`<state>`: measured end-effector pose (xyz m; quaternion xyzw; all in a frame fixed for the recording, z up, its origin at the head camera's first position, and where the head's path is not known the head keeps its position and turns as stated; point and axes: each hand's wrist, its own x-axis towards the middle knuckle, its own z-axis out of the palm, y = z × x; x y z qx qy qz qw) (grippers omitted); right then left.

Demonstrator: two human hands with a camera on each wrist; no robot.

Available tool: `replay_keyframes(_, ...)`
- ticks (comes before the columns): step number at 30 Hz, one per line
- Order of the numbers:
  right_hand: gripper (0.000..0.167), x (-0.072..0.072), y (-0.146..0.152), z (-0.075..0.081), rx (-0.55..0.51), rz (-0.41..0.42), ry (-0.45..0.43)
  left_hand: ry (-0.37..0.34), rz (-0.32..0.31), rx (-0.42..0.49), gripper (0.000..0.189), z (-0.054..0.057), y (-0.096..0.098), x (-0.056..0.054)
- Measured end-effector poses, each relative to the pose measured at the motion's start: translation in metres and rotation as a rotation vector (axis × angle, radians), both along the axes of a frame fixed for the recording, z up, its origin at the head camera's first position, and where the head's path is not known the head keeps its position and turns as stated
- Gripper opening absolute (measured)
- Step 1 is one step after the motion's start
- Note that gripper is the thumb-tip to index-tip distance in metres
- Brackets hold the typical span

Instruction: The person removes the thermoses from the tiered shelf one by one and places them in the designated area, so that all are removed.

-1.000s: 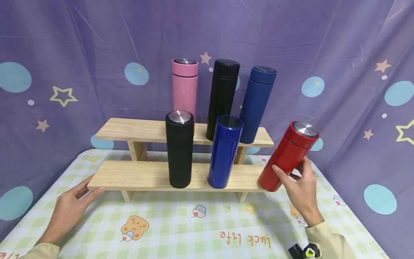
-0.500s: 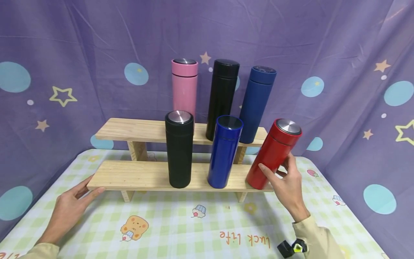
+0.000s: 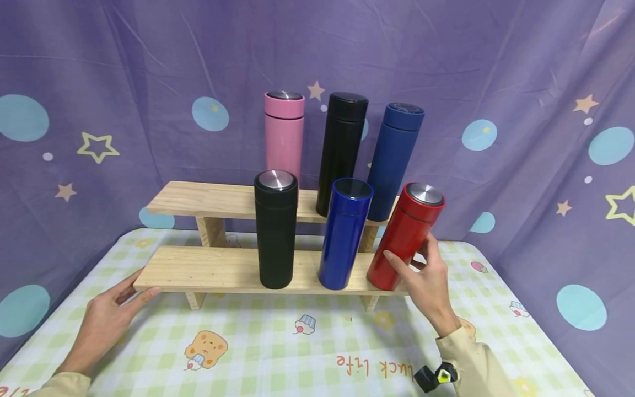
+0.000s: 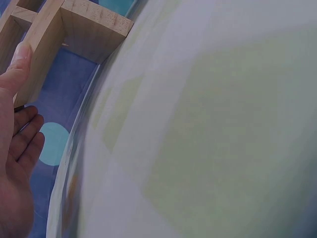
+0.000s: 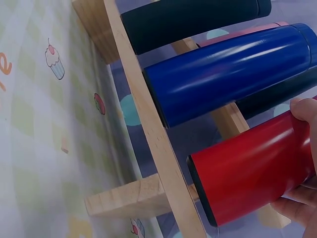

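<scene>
My right hand (image 3: 428,284) grips the lower half of a red thermos bottle (image 3: 408,234) with a silver lid. In the head view its base overlaps the right end of the lower board; in the right wrist view the dark base is right at the board's edge. A glossy blue thermos (image 3: 346,234) stands just left of it, and a matte black thermos (image 3: 275,231) farther left. With thumb on top and fingers beneath, my left hand (image 3: 106,317) pinches the left end of the two-tier wooden shelf (image 3: 198,270); the left wrist view shows its thumb (image 4: 21,59) on the wood.
On the upper tier stand a pink thermos (image 3: 284,132), a black thermos (image 3: 343,149) and a navy thermos (image 3: 397,160). The shelf rests on a green checked tablecloth (image 3: 258,353). Behind it hangs a purple curtain (image 3: 163,66).
My right hand has moved left with the red thermos, bringing it over the right end of the lower board and closer to the blue one. The left hand has stayed put.
</scene>
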<state>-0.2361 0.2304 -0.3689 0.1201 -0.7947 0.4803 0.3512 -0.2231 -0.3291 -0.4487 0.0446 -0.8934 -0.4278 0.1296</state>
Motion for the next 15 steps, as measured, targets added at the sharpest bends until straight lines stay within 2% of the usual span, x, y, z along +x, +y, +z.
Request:
replay_keyframes(7,0.073,-0.0025,-0.0055,-0.0023,0.014,0.003,-0.011,-0.008,-0.004,-0.001,0.081,-0.0003,-0.0004,-0.0002)
replay_keyframes(15,0.067,-0.0053,-0.0095,-0.0014,0.015,0.014,-0.025,-0.003,0.005,0.011,0.081,-0.0002,-0.002,0.0024)
